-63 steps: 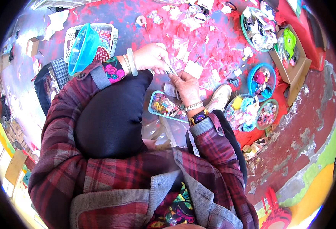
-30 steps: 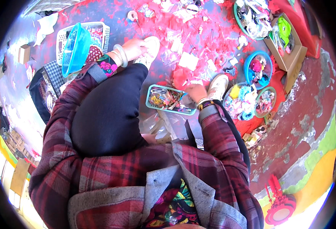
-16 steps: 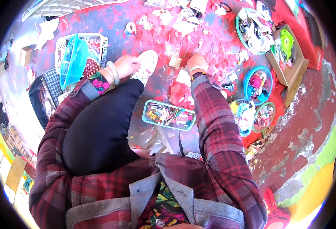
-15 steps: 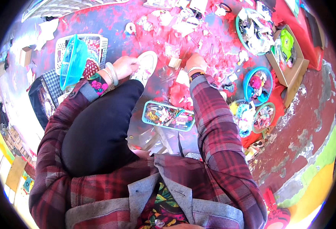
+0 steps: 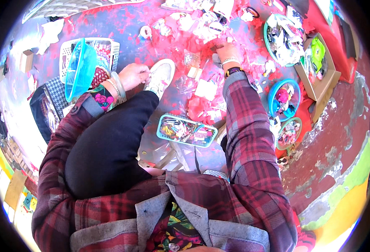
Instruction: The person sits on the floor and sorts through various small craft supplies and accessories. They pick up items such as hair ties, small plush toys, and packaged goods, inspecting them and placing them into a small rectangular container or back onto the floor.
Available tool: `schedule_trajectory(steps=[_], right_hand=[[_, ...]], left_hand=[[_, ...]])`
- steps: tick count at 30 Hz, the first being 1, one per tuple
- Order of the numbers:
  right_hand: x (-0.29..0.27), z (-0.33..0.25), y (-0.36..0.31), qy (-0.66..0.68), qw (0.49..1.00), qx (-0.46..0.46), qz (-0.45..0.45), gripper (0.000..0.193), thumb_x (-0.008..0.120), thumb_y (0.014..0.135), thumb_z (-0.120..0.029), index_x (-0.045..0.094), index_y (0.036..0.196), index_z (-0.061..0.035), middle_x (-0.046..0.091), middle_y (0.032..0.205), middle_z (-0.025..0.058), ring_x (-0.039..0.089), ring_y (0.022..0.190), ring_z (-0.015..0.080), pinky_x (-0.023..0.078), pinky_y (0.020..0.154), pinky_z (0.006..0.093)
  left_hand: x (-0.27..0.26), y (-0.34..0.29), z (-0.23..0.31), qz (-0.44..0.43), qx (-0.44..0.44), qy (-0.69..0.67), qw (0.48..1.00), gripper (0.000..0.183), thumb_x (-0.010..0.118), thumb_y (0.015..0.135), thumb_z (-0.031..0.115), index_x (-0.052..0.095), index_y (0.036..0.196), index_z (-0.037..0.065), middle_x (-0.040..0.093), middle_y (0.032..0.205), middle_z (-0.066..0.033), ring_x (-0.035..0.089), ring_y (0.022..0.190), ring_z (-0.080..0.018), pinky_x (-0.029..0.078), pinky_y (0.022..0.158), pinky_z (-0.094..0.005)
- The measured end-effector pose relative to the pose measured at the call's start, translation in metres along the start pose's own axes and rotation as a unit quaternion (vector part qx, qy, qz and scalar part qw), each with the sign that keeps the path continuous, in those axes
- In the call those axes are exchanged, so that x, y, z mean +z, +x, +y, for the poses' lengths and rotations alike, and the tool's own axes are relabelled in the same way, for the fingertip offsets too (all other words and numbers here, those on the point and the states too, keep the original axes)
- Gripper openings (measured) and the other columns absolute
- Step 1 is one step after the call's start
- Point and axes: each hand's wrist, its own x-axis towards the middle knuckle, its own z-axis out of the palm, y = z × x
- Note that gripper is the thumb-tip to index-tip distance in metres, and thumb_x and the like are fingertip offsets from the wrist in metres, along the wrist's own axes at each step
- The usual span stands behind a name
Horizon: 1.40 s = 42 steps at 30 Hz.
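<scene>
My left hand (image 5: 133, 76) is closed in a pinch beside the white shoe (image 5: 161, 75) on my foot; what its fingertips hold, if anything, is too small to make out. My right hand (image 5: 228, 52) reaches out over the scattered red and white scraps (image 5: 193, 44). Its fingers are bleached by glare and partly hidden, and a small dark grey patch shows by the thumb. Closer to me, the light teal tray (image 5: 165, 136) holds many small mixed pieces. Between it and my right hand lie a white square card (image 5: 206, 89) and crumpled red material (image 5: 196, 108).
Left of my left hand stand a white basket (image 5: 115, 47) of patterned pieces and a tilted turquoise basin (image 5: 76, 80). On the right are a round basket of packets (image 5: 267, 38), a cardboard box (image 5: 330, 80), a blue basin (image 5: 272, 98) and a smaller green-rimmed basket (image 5: 299, 124).
My right hand has moved right and farther away over the scraps, uncovering the white card. My left hand stays beside the shoe, nearly unmoved.
</scene>
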Motion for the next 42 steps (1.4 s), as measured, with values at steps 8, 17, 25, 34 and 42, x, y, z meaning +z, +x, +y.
schedule_trajectory(steps=[8, 17, 25, 34, 42], right_hand=[[0.026, 0.002, -0.015, 0.027, 0.998, 0.045, 0.036, 0.023, 0.057, 0.069, -0.023, 0.065, 0.083, -0.0065, 0.061, 0.086, 0.0185, 0.059, 0.085, 0.0324, 0.047, 0.075, 0.0391], [0.018, 0.104, 0.005, 0.048, 0.997, -0.010, -0.059, 0.035, 0.061, 0.067, -0.040, 0.066, 0.084, -0.0101, 0.063, 0.088, 0.0143, 0.060, 0.085, 0.0277, 0.047, 0.076, 0.0341], [0.035, 0.078, 0.018, 0.000, 0.978, 0.192, 0.078, 0.037, 0.057, 0.067, -0.029, 0.062, 0.091, -0.0009, 0.062, 0.089, 0.0192, 0.060, 0.088, 0.0299, 0.047, 0.076, 0.0366], [-0.005, 0.102, -0.013, 0.086, 0.995, 0.049, -0.014, 0.025, 0.059, 0.064, -0.029, 0.066, 0.082, -0.0120, 0.064, 0.080, 0.0121, 0.062, 0.077, 0.0276, 0.049, 0.069, 0.0361], [0.016, 0.098, -0.229, 0.055, 0.949, -0.165, -0.261, 0.016, 0.056, 0.065, -0.019, 0.063, 0.075, -0.0093, 0.061, 0.074, 0.0128, 0.059, 0.071, 0.0300, 0.046, 0.067, 0.0382]], left_hand=[[-0.002, 0.006, -0.022, 0.013, 0.027, 0.014, 0.999, 0.021, 0.049, 0.083, 0.021, 0.059, 0.085, 0.001, 0.058, 0.071, -0.0040, 0.054, 0.063, -0.0097, 0.045, 0.048, -0.0246], [0.002, 0.001, -0.009, -0.003, 0.011, 0.010, 1.000, 0.020, 0.049, 0.082, 0.019, 0.059, 0.085, 0.002, 0.058, 0.072, -0.0030, 0.054, 0.064, -0.0092, 0.045, 0.049, -0.0235], [0.000, 0.000, -0.008, -0.002, -0.015, 0.000, 1.000, 0.018, 0.049, 0.083, 0.019, 0.058, 0.086, 0.003, 0.056, 0.071, -0.0018, 0.053, 0.064, -0.0083, 0.045, 0.051, -0.0226], [0.009, 0.014, -0.019, 0.002, 0.056, -0.040, 0.998, 0.019, 0.050, 0.083, 0.017, 0.058, 0.081, 0.000, 0.059, 0.068, -0.0047, 0.055, 0.062, -0.0118, 0.045, 0.061, -0.0262], [0.021, 0.024, -0.027, -0.013, 0.077, -0.017, 0.997, 0.022, 0.051, 0.082, 0.020, 0.059, 0.085, -0.001, 0.061, 0.073, -0.0079, 0.057, 0.065, -0.0145, 0.046, 0.063, -0.0271]])
